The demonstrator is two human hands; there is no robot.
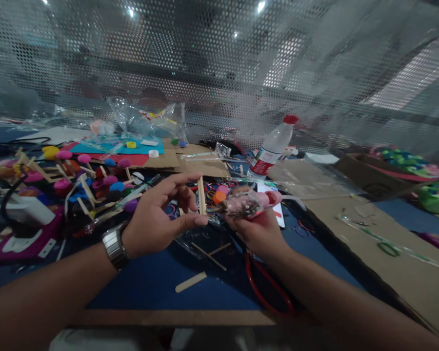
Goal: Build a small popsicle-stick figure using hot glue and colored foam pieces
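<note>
My left hand [161,214], with a metal watch on its wrist, grips a wooden craft stick [202,195] between thumb and fingers, holding it roughly upright. In my right hand [259,234] is a pink hot glue gun [249,204], its front coated in grimy residue. The nozzle points left at the lower part of the stick; whether they touch I cannot tell. On the blue table below lie a loose craft stick [190,282] and two thin sticks [210,256]. Red-handled scissors [267,287] lie beneath my right forearm, their blades partly hidden.
Colourful caps and stick pieces [95,180] crowd the left side, beside a purple box with a white adapter [29,214]. A red-capped bottle [272,148] stands behind my right hand. Cardboard [380,234] and a box of bright pieces [373,178] lie right. Perforated metal [205,58] closes the back.
</note>
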